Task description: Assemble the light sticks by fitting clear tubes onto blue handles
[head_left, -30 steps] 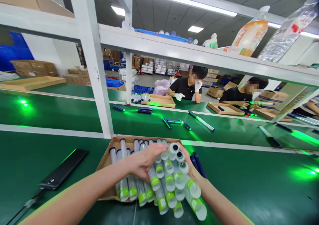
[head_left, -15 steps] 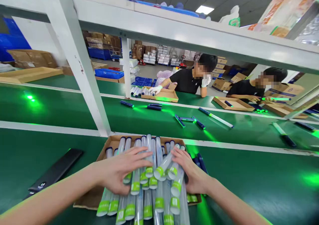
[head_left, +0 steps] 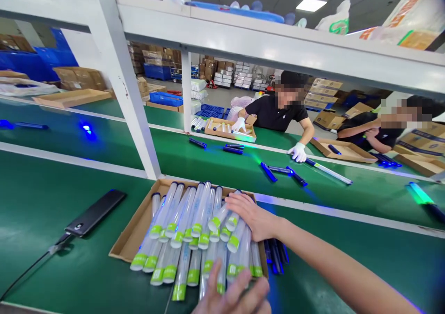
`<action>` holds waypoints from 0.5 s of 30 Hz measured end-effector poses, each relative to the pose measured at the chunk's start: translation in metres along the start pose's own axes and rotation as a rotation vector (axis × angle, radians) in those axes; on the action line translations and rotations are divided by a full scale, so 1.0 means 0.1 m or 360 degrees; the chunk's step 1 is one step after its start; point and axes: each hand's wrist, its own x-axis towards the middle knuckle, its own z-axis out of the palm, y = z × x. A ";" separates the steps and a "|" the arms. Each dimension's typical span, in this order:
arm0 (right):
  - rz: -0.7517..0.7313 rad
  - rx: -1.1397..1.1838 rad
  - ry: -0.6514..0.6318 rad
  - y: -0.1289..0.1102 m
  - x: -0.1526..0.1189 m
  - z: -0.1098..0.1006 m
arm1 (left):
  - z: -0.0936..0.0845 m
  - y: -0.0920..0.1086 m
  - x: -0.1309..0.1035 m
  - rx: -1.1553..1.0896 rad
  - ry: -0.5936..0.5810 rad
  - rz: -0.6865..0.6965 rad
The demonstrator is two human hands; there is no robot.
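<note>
Clear tubes [head_left: 198, 209] lie piled in a cardboard tray [head_left: 130, 237] on the green desk [head_left: 347, 263]. The right hand [head_left: 255, 216] rests against the pile's right side, its grip unclear; the left hand [head_left: 232, 295], fingers loosely spread, is near the tubes' closer ends.

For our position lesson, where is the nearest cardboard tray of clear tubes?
In the head view, the cardboard tray sits low, left of centre, on the green table, between a corded black device to its left and dark sticks to its right.
</note>
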 end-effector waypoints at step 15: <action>0.0457 0.0252 0.0067 -0.23 -0.46 0.13 | 0.00 -0.33 0.36 -0.0207 -0.0685 -0.0300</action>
